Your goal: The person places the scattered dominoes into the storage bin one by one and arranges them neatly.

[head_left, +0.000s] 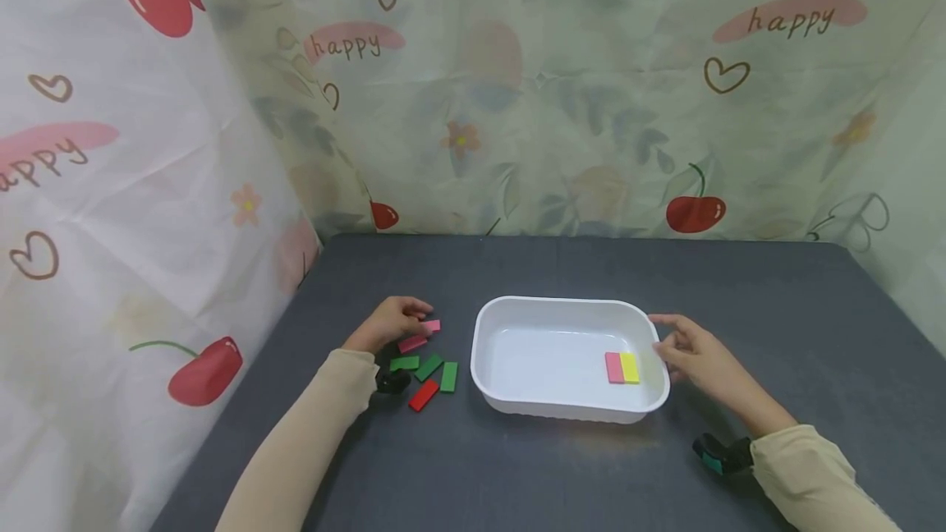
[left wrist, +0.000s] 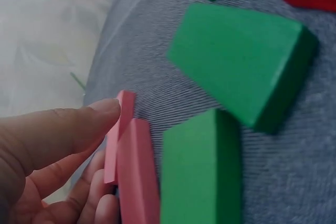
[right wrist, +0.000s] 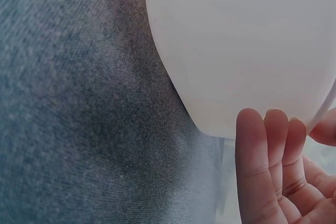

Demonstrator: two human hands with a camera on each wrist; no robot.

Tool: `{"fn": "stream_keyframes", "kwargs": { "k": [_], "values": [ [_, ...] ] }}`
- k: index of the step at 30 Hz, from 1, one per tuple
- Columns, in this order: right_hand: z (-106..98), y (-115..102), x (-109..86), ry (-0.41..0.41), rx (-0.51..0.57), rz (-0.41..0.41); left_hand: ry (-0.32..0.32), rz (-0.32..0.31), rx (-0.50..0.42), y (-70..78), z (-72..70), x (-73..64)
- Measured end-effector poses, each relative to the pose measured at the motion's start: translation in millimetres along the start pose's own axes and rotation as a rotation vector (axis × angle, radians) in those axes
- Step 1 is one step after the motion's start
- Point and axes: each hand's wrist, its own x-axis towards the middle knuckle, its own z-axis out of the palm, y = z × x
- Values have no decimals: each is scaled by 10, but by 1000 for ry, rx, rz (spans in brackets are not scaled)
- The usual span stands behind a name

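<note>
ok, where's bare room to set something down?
Free: dark tabletop between white tray and cherry-print cloth; tabletop in front of the tray, between sleeves; tray floor left of its pink block. Crowded: left of the tray, where left hand pinches another pink block near green blocks and red block; right end, at right hand.
</note>
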Motion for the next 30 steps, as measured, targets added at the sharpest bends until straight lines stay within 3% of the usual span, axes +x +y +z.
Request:
{"fn": "stream_keyframes", "kwargs": {
  "k": [6, 20, 23, 30],
  "values": [
    [-10, 8, -1, -3, 8, -3, 44, -12, 98, 45, 76, 24],
    [-5, 13, -20, -1, 11, -7, 185, -34, 189, 99, 188, 91],
    [0, 12, -19, -1, 10, -5, 145, -48, 178, 96, 156, 99],
    [-9, 19, -4, -4, 21, -14, -72, 2, 135, 63, -50, 85]
  ]
}}
